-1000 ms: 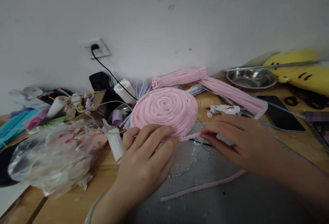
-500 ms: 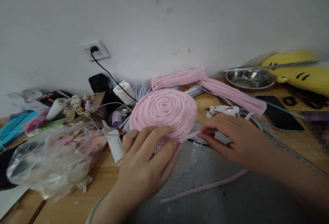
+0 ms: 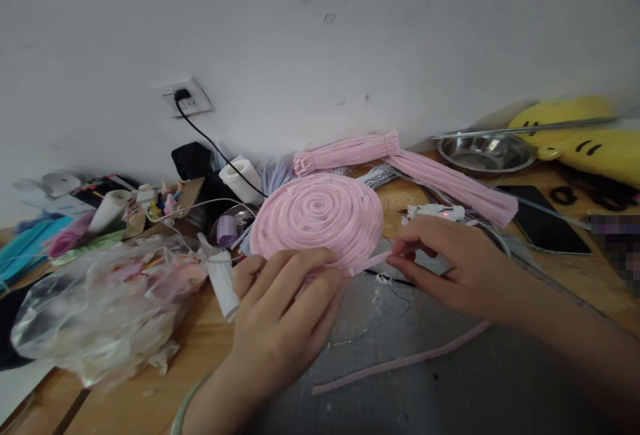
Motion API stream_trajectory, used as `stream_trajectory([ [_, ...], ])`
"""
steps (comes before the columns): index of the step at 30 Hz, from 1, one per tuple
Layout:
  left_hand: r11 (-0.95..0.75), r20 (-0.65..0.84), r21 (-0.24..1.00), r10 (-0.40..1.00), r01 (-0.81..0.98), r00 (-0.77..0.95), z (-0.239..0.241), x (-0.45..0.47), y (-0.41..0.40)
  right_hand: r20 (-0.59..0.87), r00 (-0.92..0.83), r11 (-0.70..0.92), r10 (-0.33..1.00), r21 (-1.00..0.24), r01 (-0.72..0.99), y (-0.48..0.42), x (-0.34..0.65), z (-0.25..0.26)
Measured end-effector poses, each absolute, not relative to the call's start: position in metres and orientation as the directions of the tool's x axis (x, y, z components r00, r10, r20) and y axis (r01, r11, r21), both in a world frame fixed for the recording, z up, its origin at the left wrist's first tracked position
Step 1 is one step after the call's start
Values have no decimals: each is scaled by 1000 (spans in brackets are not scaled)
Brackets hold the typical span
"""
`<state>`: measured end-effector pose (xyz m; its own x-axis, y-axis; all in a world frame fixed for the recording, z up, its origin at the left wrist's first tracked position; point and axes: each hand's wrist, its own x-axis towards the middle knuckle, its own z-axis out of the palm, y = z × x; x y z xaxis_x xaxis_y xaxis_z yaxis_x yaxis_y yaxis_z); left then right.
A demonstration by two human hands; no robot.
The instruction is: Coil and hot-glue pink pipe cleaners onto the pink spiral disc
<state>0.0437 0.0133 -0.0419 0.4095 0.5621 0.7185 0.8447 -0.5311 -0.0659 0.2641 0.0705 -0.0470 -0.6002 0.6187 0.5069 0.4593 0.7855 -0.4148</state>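
Observation:
A round pink coil of fuzzy pipe cleaners (image 3: 320,212), wound in a flat spiral, is tilted up in front of me. My left hand (image 3: 290,315) grips its near edge, fingers over the top and thumb at the rim. From that edge a loose pipe cleaner end (image 3: 373,262) sticks out to the right. My right hand (image 3: 445,268) pinches this end between thumb and forefinger. Below lies a separate pink pipe cleaner (image 3: 395,364) on the grey mat (image 3: 380,408). Behind the right hand rests a white glue gun (image 3: 435,212) with a red light on.
Bundles of pink pipe cleaners (image 3: 345,152) lie along the wall. At the right are a metal bowl (image 3: 487,154), a phone (image 3: 547,218) and a yellow plush toy (image 3: 595,148). A clear plastic bag (image 3: 105,308), paper rolls and craft bits crowd the left. A black cord runs to the wall socket (image 3: 190,96).
Both hands keep their holds. The coil and left hand have shifted very slightly left, and the right hand has turned a little. The rest looks the same.

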Motion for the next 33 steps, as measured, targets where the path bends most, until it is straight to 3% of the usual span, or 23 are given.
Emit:
stream_trajectory([
  [8, -573, 710, -156, 501, 804, 495, -46, 37, 13, 460, -586, 738, 667, -513, 438, 72, 264, -45],
  [15, -559, 703, -335, 388, 758, 596, -47, 36, 12, 399, -593, 689, 700, -597, 411, 74, 263, -44],
  [24, -495, 666, -458, 358, 738, 654, -43, 41, 9, 372, -620, 688, 691, -600, 408, 72, 264, -42],
  [33, -468, 687, -458, 352, 755, 635, -49, 44, 9, 411, -614, 716, 674, -568, 406, 72, 262, -44],
])
